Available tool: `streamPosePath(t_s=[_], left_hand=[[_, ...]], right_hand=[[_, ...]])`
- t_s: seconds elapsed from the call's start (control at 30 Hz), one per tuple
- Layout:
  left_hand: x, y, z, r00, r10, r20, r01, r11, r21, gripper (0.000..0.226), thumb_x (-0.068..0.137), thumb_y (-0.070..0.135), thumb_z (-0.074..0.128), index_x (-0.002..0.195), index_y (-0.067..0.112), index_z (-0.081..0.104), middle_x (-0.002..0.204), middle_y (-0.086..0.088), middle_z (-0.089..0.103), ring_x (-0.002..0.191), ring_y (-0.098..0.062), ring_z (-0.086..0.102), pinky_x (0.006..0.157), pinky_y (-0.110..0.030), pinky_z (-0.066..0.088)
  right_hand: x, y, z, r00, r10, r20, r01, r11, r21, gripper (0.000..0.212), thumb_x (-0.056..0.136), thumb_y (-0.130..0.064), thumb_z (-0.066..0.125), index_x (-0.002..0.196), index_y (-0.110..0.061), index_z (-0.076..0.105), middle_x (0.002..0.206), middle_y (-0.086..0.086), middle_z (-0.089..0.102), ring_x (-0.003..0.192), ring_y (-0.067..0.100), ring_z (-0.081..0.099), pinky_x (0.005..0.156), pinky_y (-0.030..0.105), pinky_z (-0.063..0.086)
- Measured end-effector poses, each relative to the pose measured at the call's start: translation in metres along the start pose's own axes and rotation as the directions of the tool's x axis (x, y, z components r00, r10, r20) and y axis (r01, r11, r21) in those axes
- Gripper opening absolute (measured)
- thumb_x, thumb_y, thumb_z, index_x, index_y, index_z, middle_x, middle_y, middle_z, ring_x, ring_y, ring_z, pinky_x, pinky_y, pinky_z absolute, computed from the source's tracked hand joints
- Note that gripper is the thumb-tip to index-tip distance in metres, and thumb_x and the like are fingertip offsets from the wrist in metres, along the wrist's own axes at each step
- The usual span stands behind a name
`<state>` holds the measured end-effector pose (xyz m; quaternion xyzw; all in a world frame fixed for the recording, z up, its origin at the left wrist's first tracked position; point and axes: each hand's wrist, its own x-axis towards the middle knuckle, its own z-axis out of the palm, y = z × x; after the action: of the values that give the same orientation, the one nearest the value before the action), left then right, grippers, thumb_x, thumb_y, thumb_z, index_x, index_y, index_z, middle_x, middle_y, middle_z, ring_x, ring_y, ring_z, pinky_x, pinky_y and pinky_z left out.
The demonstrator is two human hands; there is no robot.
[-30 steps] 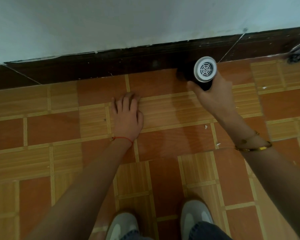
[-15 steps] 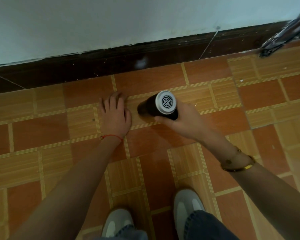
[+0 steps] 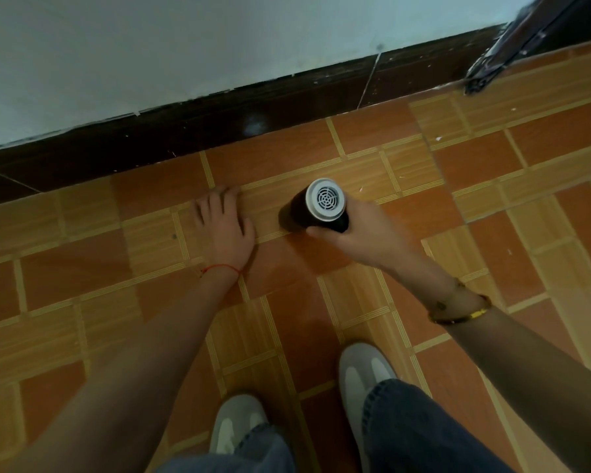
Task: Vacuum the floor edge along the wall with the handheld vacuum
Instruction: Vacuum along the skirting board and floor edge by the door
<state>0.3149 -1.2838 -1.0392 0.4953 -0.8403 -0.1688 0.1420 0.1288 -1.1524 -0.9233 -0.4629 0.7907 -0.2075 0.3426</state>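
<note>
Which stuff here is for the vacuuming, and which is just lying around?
For the job:
- black cylindrical handheld vacuum with white vented end, gripped by the right hand
- dark brown skirting board along the wall
- orange tiled floor

Just there:
- left hand, flat on the floor
- dark metal bar, top right

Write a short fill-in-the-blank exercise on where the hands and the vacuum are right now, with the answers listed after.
1. The handheld vacuum is held by the ____ hand.
2. The left hand lies flat with its palm on the ____.
3. The strip along the foot of the white wall is dark ____ in colour.
4. A thin ____ string circles the left wrist.

Missing words: right; floor; brown; red
</note>
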Motion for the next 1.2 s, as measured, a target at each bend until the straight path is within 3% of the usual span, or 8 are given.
streamPosePath(t_s=[0.2, 0.33, 0.53, 0.63, 0.83, 0.93, 1.0, 1.2], left_hand=[[-0.012, 0.024, 0.009, 0.995, 0.097, -0.005, -0.097, 0.993, -0.068, 0.041, 0.09, 0.01, 0.051, 0.13, 0.009, 0.054, 0.133, -0.016, 0.052, 0.127, -0.033, 0.042, 0.113, -0.06, 0.03], [-0.01, 0.036, 0.015, 0.992, 0.125, 0.019, -0.124, 0.991, -0.052, 0.041, 0.092, 0.011, 0.047, 0.132, 0.009, 0.052, 0.134, -0.016, 0.051, 0.129, -0.033, 0.041, 0.114, -0.059, 0.03], [-0.013, 0.045, 0.028, 0.992, 0.111, 0.057, -0.111, 0.994, -0.014, 0.047, 0.091, 0.021, 0.033, 0.133, 0.011, 0.052, 0.136, -0.015, 0.048, 0.129, -0.035, 0.041, 0.113, -0.062, 0.03], [-0.014, 0.047, 0.035, 0.992, 0.112, 0.057, -0.114, 0.993, 0.029, 0.05, 0.089, 0.023, 0.032, 0.135, 0.012, 0.05, 0.138, -0.015, 0.047, 0.13, -0.036, 0.042, 0.116, -0.062, 0.024], [-0.016, 0.048, 0.037, 0.993, 0.113, 0.033, -0.115, 0.99, 0.081, 0.049, 0.089, 0.021, 0.036, 0.136, 0.015, 0.049, 0.142, -0.012, 0.046, 0.133, -0.035, 0.041, 0.12, -0.06, 0.017], [-0.016, 0.047, 0.036, 0.992, 0.125, 0.027, -0.127, 0.989, 0.077, 0.049, 0.089, 0.02, 0.037, 0.136, 0.015, 0.049, 0.142, -0.012, 0.046, 0.133, -0.035, 0.041, 0.12, -0.06, 0.016], [-0.016, 0.047, 0.036, 0.992, 0.128, 0.024, -0.129, 0.99, 0.059, 0.048, 0.09, 0.02, 0.037, 0.136, 0.014, 0.05, 0.141, -0.013, 0.046, 0.134, -0.034, 0.04, 0.12, -0.06, 0.016], [-0.016, 0.045, 0.038, 0.99, 0.143, 0.001, -0.142, 0.988, 0.051, 0.046, 0.092, 0.019, 0.04, 0.136, 0.014, 0.051, 0.141, -0.013, 0.047, 0.134, -0.034, 0.039, 0.119, -0.061, 0.017]], right_hand=[[-0.033, 0.002, 0.01, 0.998, -0.039, 0.056, 0.038, 0.999, 0.005, 0.058, 0.082, -0.043, 0.073, 0.131, -0.02, 0.053, 0.11, -0.01, 0.062, 0.102, 0.005, 0.055, 0.084, 0.019, 0.039], [-0.043, 0.015, 0.005, 0.999, 0.039, 0.032, -0.041, 0.997, 0.061, 0.056, 0.083, -0.046, 0.071, 0.131, -0.023, 0.052, 0.116, -0.008, 0.065, 0.107, 0.008, 0.058, 0.085, 0.024, 0.044], [-0.05, 0.045, -0.022, 0.941, 0.178, -0.286, -0.167, 0.984, 0.064, 0.058, 0.083, -0.053, 0.068, 0.129, -0.02, 0.053, 0.095, -0.012, 0.058, 0.089, 0.01, 0.058, 0.064, 0.015, 0.038], [-0.051, 0.061, -0.034, 0.9, 0.223, -0.374, -0.212, 0.975, 0.071, 0.059, 0.082, -0.057, 0.066, 0.124, -0.016, 0.053, 0.084, -0.008, 0.06, 0.08, 0.02, 0.065, 0.064, 0.025, 0.046], [-0.051, 0.07, -0.031, 0.928, 0.239, -0.285, -0.233, 0.971, 0.058, 0.055, 0.083, -0.053, 0.067, 0.123, -0.017, 0.054, 0.07, -0.015, 0.053, 0.075, 0.019, 0.062, 0.067, 0.027, 0.043], [-0.048, 0.066, -0.028, 0.914, 0.232, -0.333, -0.221, 0.973, 0.07, 0.059, 0.082, -0.052, 0.068, 0.128, -0.018, 0.053, 0.093, -0.005, 0.067, 0.089, 0.022, 0.065, 0.073, 0.032, 0.049], [-0.044, 0.065, -0.028, 0.887, 0.236, -0.396, -0.234, 0.971, 0.055, 0.06, 0.083, -0.051, 0.068, 0.13, -0.018, 0.051, 0.108, -0.001, 0.068, 0.099, 0.022, 0.063, 0.073, 0.03, 0.045], [-0.036, 0.069, -0.03, 0.894, 0.24, -0.379, -0.226, 0.971, 0.08, 0.061, 0.083, -0.053, 0.068, 0.131, -0.02, 0.051, 0.109, -0.002, 0.068, 0.099, 0.02, 0.064, 0.071, 0.027, 0.04]])
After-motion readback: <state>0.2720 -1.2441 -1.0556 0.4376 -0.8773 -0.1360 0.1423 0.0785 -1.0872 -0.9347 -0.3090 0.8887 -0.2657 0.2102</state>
